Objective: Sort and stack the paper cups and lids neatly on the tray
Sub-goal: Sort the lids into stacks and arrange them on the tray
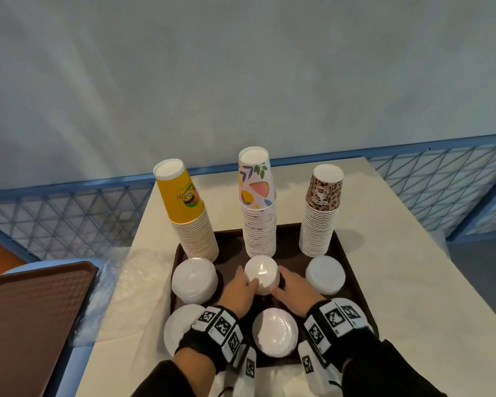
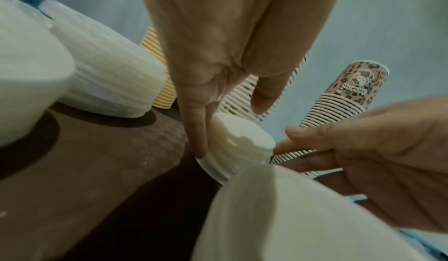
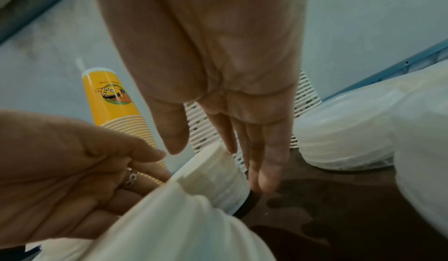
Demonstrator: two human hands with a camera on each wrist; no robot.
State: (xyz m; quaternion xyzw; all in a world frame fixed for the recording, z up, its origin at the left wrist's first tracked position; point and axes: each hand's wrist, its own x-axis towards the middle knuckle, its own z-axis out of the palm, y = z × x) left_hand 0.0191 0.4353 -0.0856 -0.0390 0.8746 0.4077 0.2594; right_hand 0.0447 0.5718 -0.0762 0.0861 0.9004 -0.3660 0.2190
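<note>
A dark brown tray (image 1: 231, 245) lies on a white table. At its back stand three upturned cup stacks: yellow (image 1: 181, 196), floral (image 1: 257, 181) and leopard-print (image 1: 324, 190). White lid stacks sit in front of them. My left hand (image 1: 242, 287) and right hand (image 1: 292, 290) flank the centre lid stack (image 1: 261, 277). Straight left fingers (image 2: 197, 131) press its left side (image 2: 242, 140), thumb held off. Straight right fingers (image 3: 264, 159) lie along its right side (image 3: 218, 179). Neither hand curls round it.
More lid stacks stand at mid left (image 1: 194, 279), mid right (image 1: 324, 275), front left (image 1: 181, 328) and front centre (image 1: 275, 335). A second brown tray (image 1: 35, 310) lies far left. Crumpled plastic wrap (image 1: 121, 282) is beside the tray. A blue mesh fence (image 1: 69, 213) runs behind the table.
</note>
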